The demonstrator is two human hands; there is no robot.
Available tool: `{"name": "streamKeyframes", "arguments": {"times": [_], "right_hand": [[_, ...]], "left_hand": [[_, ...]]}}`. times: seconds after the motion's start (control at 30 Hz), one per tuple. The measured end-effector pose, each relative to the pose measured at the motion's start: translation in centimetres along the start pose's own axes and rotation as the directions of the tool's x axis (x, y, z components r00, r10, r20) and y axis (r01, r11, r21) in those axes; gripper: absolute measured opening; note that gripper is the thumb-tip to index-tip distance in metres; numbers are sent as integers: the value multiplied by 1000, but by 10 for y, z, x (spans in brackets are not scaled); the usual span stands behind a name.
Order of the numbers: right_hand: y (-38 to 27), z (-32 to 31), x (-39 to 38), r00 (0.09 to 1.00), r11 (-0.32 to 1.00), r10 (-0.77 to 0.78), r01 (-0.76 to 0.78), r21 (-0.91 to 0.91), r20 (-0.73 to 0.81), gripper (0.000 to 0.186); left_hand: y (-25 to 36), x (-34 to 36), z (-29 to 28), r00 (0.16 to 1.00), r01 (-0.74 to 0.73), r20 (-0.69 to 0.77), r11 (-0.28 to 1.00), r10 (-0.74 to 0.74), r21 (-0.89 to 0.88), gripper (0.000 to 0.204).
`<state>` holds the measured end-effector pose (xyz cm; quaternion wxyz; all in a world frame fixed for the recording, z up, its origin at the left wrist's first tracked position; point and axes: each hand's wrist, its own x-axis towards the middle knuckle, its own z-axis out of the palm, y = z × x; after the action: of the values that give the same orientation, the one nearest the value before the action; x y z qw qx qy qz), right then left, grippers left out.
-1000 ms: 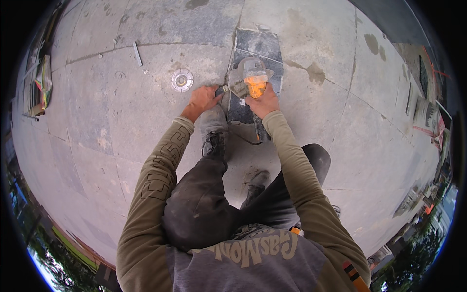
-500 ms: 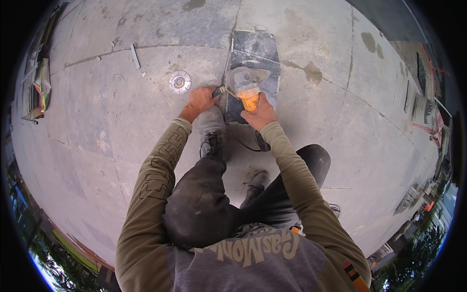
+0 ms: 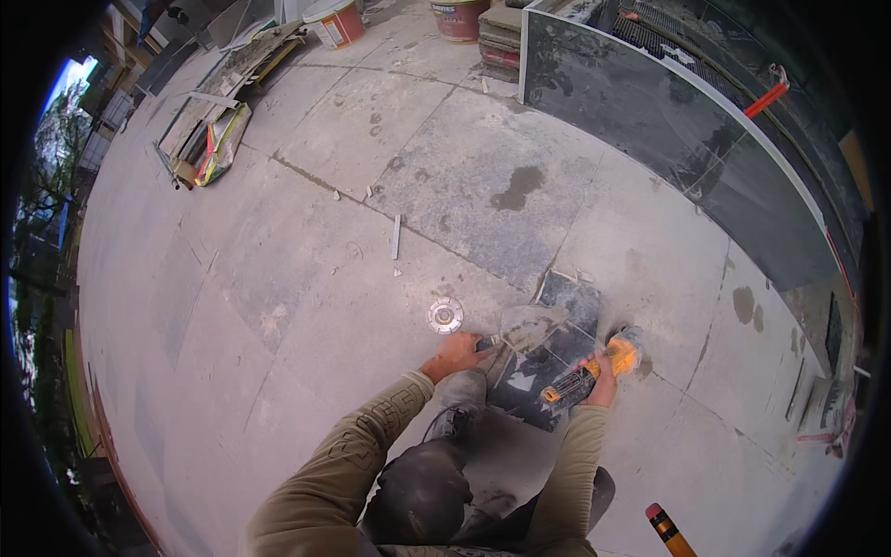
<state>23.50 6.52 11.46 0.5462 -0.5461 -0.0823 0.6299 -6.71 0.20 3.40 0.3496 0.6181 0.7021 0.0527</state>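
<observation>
My left hand (image 3: 453,355) is closed around the handle of a pointed trowel (image 3: 531,327). Its dusty blade lies over a dark tile piece (image 3: 572,299) on the floor. Right of that tile, my right hand (image 3: 603,381) grips a yellow and black angle grinder (image 3: 582,379), its head pointing away to the right. I cannot make out the grinder's disc. A round segmented disc (image 3: 445,316) lies flat on the floor just beyond my left hand. My left boot (image 3: 461,390) stands beside the near end of the tile.
Large grey paving slabs (image 3: 334,278) surround me, with a thin strip (image 3: 396,237) and small chips on them. A dark tiled low wall (image 3: 640,116) runs along the far right. Buckets (image 3: 336,23) and a debris pile (image 3: 218,111) stand far off. A pencil (image 3: 670,531) shows at the lower right.
The grinder has moved right, off the trowel and tile, and has turned. The trowel's blade now shows plainly. The view has swung up and left, bringing in the wall and buckets.
</observation>
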Motion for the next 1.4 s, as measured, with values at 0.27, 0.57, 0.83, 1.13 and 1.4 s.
{"name": "streamKeyframes", "arguments": {"times": [0.27, 0.57, 0.83, 1.13, 1.4], "right_hand": [[-85, 84, -26, 998, 990, 34, -40, 138, 43, 18], [-93, 250, -143, 998, 998, 59, -60, -33, -26, 26], [-109, 414, -213, 993, 995, 81, -85, -50, -86, 46], [-127, 543, -153, 998, 995, -3, -3, -98, -66, 54], [-120, 630, -35, 990, 996, -34, 23, -85, -139, 59]], "left_hand": [[12, -58, -155, 929, 321, -100, 908, -357, -269, 51], [-14, -353, -211, 627, 738, 135, 529, -767, -419, 45], [36, -519, -299, 314, 875, 322, 141, -893, -462, 33], [-7, -379, -416, 531, 665, -178, 538, -828, -519, 44], [28, -201, -592, 567, 723, -264, 625, -780, -294, 57]]}}
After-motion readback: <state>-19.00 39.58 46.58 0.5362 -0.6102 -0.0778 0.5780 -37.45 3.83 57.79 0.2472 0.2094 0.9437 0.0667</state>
